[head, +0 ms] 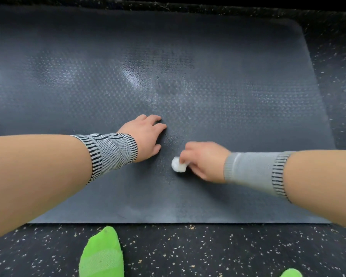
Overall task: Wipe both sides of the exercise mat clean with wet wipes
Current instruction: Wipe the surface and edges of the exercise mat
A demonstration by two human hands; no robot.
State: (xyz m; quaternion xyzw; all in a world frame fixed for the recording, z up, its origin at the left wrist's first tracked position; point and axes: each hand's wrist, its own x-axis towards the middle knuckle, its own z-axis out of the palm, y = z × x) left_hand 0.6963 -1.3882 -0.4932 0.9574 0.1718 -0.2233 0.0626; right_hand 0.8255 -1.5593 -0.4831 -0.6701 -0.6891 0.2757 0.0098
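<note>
On the dark exercise mat (228, 86), flat left hand (146, 134) presses; right hand (204, 160) pinches a balled wet wipe (178, 164).

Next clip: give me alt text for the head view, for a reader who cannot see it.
A person's right hand presses a balled white wet wipe onto a dark textured exercise mat, while the left hand rests flat on the mat beside it. Both wrists wear grey knit bands, and a green sock shows on the speckled floor below the mat's near edge.
</note>
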